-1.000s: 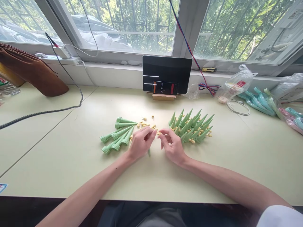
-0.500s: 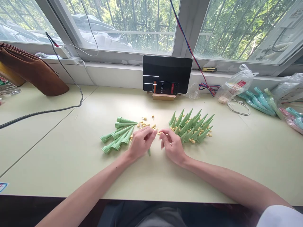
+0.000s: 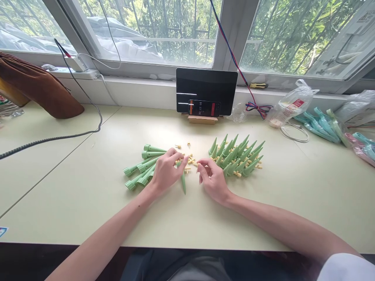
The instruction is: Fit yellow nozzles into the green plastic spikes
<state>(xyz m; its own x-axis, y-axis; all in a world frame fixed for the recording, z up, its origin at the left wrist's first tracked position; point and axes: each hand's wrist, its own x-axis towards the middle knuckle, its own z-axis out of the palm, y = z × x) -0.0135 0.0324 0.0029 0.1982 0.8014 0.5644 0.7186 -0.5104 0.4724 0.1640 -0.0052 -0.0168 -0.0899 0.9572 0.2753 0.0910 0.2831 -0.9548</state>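
Observation:
My right hand [image 3: 213, 177] pinches a small yellow plastic valve [image 3: 195, 164] between thumb and forefinger. To its left, my left hand [image 3: 167, 168] hovers low over the table with thumb and fingers apart, holding nothing that I can see. Its fingertips are by a scatter of small yellow valves [image 3: 191, 159]. A single green plastic spike [image 3: 183, 182] lies beside the left thumb, pointing toward me, its upper end partly covered. Several hollow green spikes [image 3: 133, 170] fan out left of that hand, their tips hidden beneath it. Right of my right hand, green spikes fitted with yellow valves [image 3: 234, 156] stand tips up in a cluster.
Behind, a tablet [image 3: 206, 84] and a phone [image 3: 204, 108] with a timer lean on a cardboard stand [image 3: 202, 120]. A black cable [image 3: 58, 137] crosses the left side. Plastic bags [image 3: 290, 103] and a white cable [image 3: 294, 133] lie at the back right.
My left hand has drawn back to the left, away from the right hand, and its fingers have spread. More of the single green spike shows. The right hand stays nearly still.

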